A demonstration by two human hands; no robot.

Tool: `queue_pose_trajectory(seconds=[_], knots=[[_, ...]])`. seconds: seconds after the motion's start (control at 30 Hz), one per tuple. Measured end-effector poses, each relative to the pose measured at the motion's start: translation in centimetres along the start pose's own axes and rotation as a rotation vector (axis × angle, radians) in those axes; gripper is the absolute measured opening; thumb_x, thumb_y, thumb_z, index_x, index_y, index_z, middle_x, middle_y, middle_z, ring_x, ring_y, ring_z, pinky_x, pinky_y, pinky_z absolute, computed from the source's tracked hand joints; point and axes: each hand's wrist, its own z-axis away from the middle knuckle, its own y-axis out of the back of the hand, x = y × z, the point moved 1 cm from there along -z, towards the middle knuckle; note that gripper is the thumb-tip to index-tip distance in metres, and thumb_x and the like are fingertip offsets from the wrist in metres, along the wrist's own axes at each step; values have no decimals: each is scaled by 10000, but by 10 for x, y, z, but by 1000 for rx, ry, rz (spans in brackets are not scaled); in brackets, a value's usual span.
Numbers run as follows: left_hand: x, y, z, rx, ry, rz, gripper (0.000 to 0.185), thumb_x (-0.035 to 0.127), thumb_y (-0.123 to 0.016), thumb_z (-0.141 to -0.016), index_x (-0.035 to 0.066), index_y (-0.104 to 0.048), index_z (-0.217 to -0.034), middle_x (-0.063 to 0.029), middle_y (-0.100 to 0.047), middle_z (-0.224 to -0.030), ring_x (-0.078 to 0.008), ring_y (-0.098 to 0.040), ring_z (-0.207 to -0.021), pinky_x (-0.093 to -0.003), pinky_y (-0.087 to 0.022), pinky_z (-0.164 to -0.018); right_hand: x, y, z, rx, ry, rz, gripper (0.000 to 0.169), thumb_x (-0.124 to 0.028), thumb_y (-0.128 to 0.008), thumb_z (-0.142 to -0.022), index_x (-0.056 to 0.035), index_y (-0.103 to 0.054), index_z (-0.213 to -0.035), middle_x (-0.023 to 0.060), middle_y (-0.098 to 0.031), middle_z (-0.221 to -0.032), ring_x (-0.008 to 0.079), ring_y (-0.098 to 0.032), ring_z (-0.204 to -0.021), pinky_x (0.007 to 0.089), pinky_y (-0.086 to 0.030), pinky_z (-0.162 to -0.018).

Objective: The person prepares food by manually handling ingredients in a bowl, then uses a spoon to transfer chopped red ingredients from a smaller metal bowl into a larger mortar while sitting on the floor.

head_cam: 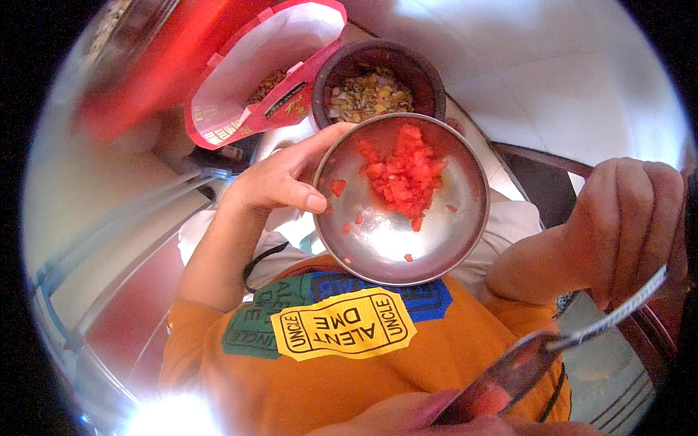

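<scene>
My left hand [283,180] holds a round metal bowl [452,234] by its left rim, with the thumb at the near side. Chopped red fruit [406,174], possibly watermelon, lies in the bowl, and small bits stick to its wall. At the right edge, my right hand [627,229] is closed around the handle end of a metal spoon [526,354]. The spoon slants down to the bottom of the view, beside part of my face. A red piece [491,400] is in the spoon's bowl. The fingertips of my right hand are partly hidden.
Beyond the bowl stands a dark round bucket [436,87] holding what look like shells and scraps. Left of it, an open pink-red bag [202,117] with a pale lining has brown bits inside. A blurred red object [158,71] is at the upper left. Pale tiles [545,87] lie at the upper right.
</scene>
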Motion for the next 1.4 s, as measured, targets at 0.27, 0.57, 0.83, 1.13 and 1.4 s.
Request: queue_pose_trajectory(seconds=[0.27,0.57,0.83,1.13,1.4], knots=[[-2,14,-7,133,-151,114,1102,344,-829,-583,18,-256,-1466,-119,-440,-1401,-220,-446,-1264,-364,-338,-1070,21,13,-14,442,29,297,233,-239,-481,-988,-18,-526,-928,75,-514,-706,119,-424,-431,209,-363,-342],[4,23,-17,292,-374,217,658,241,-653,-818,84,-334,-1373,-72,-570,-1079,-148,-592,-865,-284,-491,-708,104,24,-29,536,74,1133,192,-89,-535,-952,7,-643,-1078,114,-680,-865,176,-665,-744,254,-523,-689],[3,24,-16,319,-367,168,719,317,-615,-824,98,-310,-1437,-85,-483,-1335,-217,-515,-1151,-415,-452,-904,125,26,-38,279,-15,1360,159,-101,-575,-915,-51,-685,-1018,109,-684,-933,202,-661,-852,292,-506,-770],[9,26,-16,433,-505,246,596,219,-664,-829,75,-369,-1326,-90,-565,-1077,-160,-577,-855,-301,-483,-722,137,23,-39,439,-61,1354,167,-103,-565,-925,-52,-672,-1043,105,-691,-943,188,-668,-845,288,-508,-771],[6,27,-15,437,-516,240,678,155,-683,-808,84,-323,-1378,-97,-562,-1088,-177,-581,-869,-312,-492,-716,142,39,-39,333,99,1593,207,-76,-539,-946,-9,-646,-1110,112,-686,-995,162,-673,-872,251,-509,-778]])
